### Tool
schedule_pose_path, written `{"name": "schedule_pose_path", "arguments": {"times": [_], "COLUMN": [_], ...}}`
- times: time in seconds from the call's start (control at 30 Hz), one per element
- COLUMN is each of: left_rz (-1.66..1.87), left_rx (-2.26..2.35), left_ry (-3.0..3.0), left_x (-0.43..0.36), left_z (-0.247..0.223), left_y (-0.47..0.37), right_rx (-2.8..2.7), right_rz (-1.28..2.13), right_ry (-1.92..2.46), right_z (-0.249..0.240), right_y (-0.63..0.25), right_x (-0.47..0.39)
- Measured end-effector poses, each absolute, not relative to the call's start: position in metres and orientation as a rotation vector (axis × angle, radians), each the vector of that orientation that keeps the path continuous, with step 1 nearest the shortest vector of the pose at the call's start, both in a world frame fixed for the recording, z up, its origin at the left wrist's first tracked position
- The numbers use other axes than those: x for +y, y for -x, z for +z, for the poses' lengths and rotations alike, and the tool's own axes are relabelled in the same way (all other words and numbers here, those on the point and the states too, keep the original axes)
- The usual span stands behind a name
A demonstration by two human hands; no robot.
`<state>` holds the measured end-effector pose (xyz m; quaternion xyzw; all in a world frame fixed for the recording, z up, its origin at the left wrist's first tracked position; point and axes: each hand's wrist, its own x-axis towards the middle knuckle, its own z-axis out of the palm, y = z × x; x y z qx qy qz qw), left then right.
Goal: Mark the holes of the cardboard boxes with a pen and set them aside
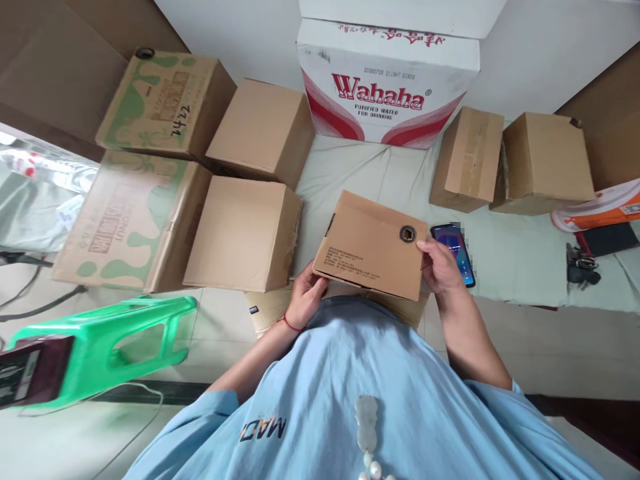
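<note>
A small brown cardboard box (367, 237) is held in front of my body, slightly tilted, with a dark round emblem near its right side and lines of small print along its lower left. My left hand (306, 297) grips its lower left corner, thumb against the near edge. At the right edge, my right hand (441, 267) pinches the box with the thumb on top; the other fingers are partly hidden behind it. A lit smartphone (453, 253) lies on the cloth just beyond my right hand. The contents of the box do not show.
Plain cartons (235, 233) and green-patterned coconut cartons (125, 223) stand at the left. A white Wahaha water carton (385, 87) is at the back. Two brown cartons (467, 160) and keys (583, 267) are at the right. A green stool (105, 340) stands on the floor.
</note>
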<state>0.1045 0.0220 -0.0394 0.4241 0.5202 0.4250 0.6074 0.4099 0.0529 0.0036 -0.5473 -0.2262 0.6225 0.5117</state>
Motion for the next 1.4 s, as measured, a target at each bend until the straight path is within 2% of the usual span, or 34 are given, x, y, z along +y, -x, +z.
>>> {"name": "schedule_pose_path", "arguments": {"times": [0.3, 0.5, 0.63, 0.8, 1.1, 1.4], "left_rz": [1.115, 0.912, 0.870, 0.954, 0.740, 0.682], "left_rx": [1.024, 1.077, 1.107, 1.187, 1.199, 1.058], "left_ry": [-0.785, -1.478, -1.603, -1.393, -1.345, -0.863], "left_x": [-0.005, 0.008, 0.019, 0.025, 0.029, 0.034], "left_z": [0.006, 0.049, 0.059, 0.054, 0.044, -0.021], "left_y": [-0.096, -0.107, -0.116, -0.113, -0.108, -0.093], "right_rx": [-0.407, -0.159, -0.145, -0.355, -0.813, -1.344], "right_rz": [1.640, 1.598, 1.530, 1.335, 1.188, 1.162], "right_ry": [1.175, 1.016, 1.020, 1.103, 1.128, 1.058], "right_z": [-0.012, -0.020, -0.018, -0.004, 0.009, 0.046], "right_y": [-0.383, -0.388, -0.399, -0.411, -0.423, -0.414], "right_x": [0.068, 0.055, 0.051, 0.046, 0.032, 0.007]}}
